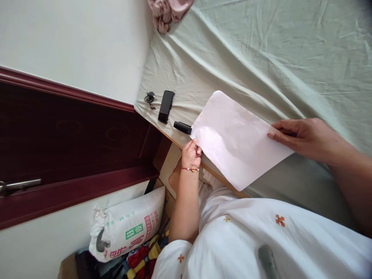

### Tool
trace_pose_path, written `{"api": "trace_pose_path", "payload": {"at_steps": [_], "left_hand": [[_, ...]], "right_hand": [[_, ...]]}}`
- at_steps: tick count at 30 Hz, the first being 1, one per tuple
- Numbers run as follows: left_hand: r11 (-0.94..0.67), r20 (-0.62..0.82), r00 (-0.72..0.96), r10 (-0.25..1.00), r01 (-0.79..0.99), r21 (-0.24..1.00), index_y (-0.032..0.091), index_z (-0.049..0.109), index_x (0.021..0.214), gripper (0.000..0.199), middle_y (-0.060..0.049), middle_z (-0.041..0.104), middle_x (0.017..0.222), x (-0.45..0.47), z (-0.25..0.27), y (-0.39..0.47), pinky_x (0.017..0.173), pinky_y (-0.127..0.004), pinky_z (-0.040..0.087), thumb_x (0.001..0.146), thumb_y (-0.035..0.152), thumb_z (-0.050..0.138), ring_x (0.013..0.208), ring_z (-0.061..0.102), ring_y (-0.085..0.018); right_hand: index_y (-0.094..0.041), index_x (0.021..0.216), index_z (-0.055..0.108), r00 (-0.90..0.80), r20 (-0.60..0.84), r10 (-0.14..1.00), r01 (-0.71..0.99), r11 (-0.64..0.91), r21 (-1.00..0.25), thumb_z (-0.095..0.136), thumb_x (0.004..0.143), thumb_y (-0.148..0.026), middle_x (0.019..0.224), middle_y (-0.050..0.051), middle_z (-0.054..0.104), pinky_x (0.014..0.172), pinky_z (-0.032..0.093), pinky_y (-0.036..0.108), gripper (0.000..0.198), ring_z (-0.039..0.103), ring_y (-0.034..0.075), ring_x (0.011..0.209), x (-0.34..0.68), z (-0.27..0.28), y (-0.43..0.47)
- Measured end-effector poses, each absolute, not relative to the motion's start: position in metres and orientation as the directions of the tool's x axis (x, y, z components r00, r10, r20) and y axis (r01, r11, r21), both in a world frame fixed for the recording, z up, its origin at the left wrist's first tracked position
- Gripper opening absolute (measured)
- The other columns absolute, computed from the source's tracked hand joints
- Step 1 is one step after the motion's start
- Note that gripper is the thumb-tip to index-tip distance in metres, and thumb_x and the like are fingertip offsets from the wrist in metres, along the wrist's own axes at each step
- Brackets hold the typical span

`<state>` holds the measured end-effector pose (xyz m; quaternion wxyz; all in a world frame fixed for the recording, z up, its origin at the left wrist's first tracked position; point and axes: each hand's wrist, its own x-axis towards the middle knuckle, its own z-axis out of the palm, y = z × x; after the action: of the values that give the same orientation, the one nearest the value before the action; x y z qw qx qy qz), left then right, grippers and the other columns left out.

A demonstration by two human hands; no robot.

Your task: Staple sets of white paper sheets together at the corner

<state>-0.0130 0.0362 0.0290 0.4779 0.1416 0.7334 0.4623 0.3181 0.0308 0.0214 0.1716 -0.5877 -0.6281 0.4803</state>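
Note:
A blank white sheet of paper [238, 139] is held slightly bowed over the edge of the bed. My left hand [192, 152], with a red beaded string at the wrist, is closed on the left edge of the sheet. On the opposite edge, my right hand [300, 135] pinches the paper between thumb and fingers. A short black object, perhaps a stapler [183, 128], lies just beyond my left hand, its right end meeting the sheet's corner. I cannot tell whether it grips the paper.
Farther left on the pale green bedsheet [290, 77] are a flat black phone-like object [166, 106] and a bunch of keys [150, 99]. Pink cloth [167, 13] lies at the far edge. A dark red door [72, 128] stands left, with a printed white sack [128, 224] below.

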Motion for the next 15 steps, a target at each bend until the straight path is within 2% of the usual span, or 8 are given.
{"api": "trace_pose_path", "payload": {"at_steps": [4,6,9,12,15], "left_hand": [[0.507,-0.562,-0.514,0.648,-0.259,0.822,0.018,0.046,0.066,0.041,0.012,0.036,0.046,-0.008,0.026,0.035,0.037,-0.014,0.017,0.076,0.025,0.085,0.035,0.037,-0.001],[0.498,-0.561,-0.522,0.643,-0.272,0.823,0.018,0.045,0.066,0.043,0.012,0.035,0.046,-0.006,0.026,0.035,0.037,-0.014,0.017,0.075,0.026,0.087,0.035,0.038,-0.002],[0.474,-0.567,-0.537,0.625,-0.316,0.822,0.018,0.045,0.065,0.042,0.012,0.035,0.047,-0.003,0.025,0.037,0.037,-0.014,0.018,0.077,0.022,0.085,0.035,0.039,-0.002],[0.449,-0.587,-0.548,0.596,-0.379,0.809,0.017,0.046,0.065,0.035,0.011,0.037,0.047,0.001,0.025,0.041,0.037,-0.013,0.018,0.085,0.013,0.075,0.036,0.04,-0.002],[0.424,-0.601,-0.548,0.581,-0.426,0.799,0.017,0.045,0.065,0.035,0.01,0.037,0.047,0.007,0.025,0.046,0.037,-0.013,0.017,0.09,0.008,0.067,0.037,0.042,-0.002]], "right_hand": [[-0.027,0.099,0.079,-0.172,-0.345,0.923,0.552,-0.2,-0.81,0.059,0.085,-0.063,0.071,-0.001,0.072,0.059,0.041,0.032,0.043,0.059,0.017,0.059,0.317,0.021,0.027],[-0.028,0.101,0.079,-0.079,-0.326,0.942,0.475,-0.252,-0.843,0.063,0.086,-0.063,0.077,-0.001,0.074,0.063,0.042,0.032,0.041,0.061,0.017,0.066,0.317,0.022,0.024],[-0.029,0.106,0.08,0.07,-0.329,0.942,0.189,-0.336,-0.923,0.072,0.084,-0.062,0.085,0.0,0.076,0.064,0.044,0.032,0.04,0.062,0.017,0.07,0.316,0.023,0.022],[-0.027,0.103,0.08,0.077,-0.354,0.932,-0.132,-0.342,-0.93,0.078,0.081,-0.059,0.088,0.002,0.076,0.067,0.051,0.033,0.039,0.065,0.018,0.071,0.315,0.021,0.022],[-0.026,0.094,0.081,0.032,-0.357,0.934,-0.211,-0.342,-0.916,0.08,0.079,-0.059,0.091,0.004,0.078,0.072,0.057,0.036,0.036,0.07,0.021,0.077,0.314,0.014,0.021]]}}
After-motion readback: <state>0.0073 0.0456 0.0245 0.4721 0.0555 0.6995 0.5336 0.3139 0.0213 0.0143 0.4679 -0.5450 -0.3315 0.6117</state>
